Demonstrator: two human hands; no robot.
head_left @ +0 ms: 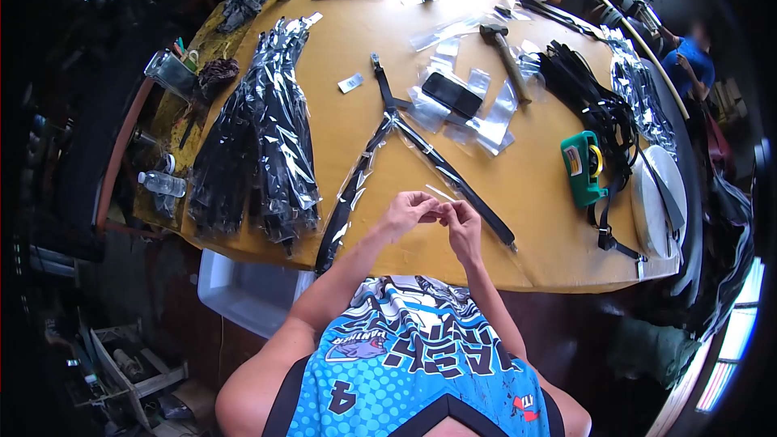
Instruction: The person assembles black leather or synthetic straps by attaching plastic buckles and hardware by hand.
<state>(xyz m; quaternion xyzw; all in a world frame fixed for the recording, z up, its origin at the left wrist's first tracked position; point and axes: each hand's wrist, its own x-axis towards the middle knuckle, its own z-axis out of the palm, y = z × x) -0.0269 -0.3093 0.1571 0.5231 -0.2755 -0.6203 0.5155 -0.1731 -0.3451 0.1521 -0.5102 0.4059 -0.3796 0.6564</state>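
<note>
My left hand (411, 214) and my right hand (464, 229) meet fingertip to fingertip near the table's front edge. Both are closed in a pinch; what they hold is too small to make out. Just beyond the fingers shows a thin white strip (439, 193). Around them lies a pair of black suspenders (391, 105), spread in an upside-down Y with a metal clip at the far end. Clear plastic covers the left strap (350, 194) and part of the right strap (453, 182). A small white label (350, 82) is left of the far clip.
Bundled plastic-wrapped black straps (271, 129) lie left. A phone (452, 95) rests on clear plastic bags (495, 125), beside a hammer (508, 65). At right are a green tape dispenser (581, 168), loose black straps (583, 85) and a round pale disc (657, 202). Two people are beyond the table.
</note>
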